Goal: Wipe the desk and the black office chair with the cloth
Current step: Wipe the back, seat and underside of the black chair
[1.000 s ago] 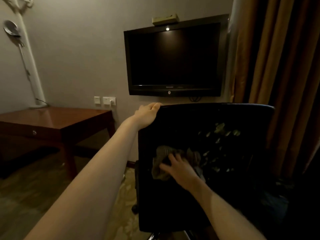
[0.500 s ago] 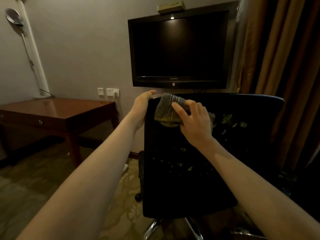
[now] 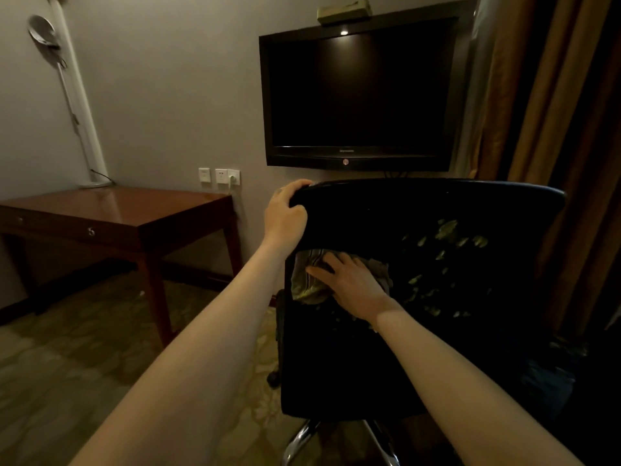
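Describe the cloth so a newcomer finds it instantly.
Below the wall TV stands the black office chair, backrest toward the camera. On the backrest's left part, under the right hand, is the cloth: the only crumpled grey-green fabric against black.

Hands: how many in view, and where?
2. The left hand grips the black office chair at its top left corner; the right hand presses the cloth against its backrest.

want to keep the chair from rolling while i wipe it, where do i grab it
Grip the chair at the top left corner of its back, from the near side, fingers over the rim, as the left hand does. That edge is rounded and sits clear of the cloth under the right hand.
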Action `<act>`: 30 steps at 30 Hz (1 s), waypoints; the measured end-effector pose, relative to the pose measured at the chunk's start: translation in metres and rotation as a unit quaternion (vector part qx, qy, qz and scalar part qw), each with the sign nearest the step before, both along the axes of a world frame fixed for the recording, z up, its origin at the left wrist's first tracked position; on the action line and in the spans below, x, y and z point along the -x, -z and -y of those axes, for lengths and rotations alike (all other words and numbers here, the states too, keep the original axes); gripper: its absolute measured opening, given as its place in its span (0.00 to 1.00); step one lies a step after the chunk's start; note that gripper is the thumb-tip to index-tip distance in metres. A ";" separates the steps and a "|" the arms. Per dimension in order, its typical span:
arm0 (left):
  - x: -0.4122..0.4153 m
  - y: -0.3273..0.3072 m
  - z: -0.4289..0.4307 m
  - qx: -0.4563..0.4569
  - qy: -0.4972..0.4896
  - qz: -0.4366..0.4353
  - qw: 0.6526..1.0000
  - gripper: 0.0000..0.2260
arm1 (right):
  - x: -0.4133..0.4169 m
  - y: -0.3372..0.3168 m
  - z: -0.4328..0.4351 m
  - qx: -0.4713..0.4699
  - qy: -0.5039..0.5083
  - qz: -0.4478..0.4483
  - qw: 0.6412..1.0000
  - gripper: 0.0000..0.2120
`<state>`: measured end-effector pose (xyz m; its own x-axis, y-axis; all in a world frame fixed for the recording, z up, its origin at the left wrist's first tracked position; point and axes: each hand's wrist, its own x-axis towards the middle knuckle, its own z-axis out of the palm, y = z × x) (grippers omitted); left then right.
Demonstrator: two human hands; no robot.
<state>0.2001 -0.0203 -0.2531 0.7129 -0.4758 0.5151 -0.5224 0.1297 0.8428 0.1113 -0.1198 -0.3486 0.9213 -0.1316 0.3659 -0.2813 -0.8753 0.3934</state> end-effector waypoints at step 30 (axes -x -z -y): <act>-0.047 0.079 0.008 -0.011 -0.180 0.641 0.746 0.05 | 0.011 -0.024 0.052 0.223 -0.177 0.226 0.932 0.23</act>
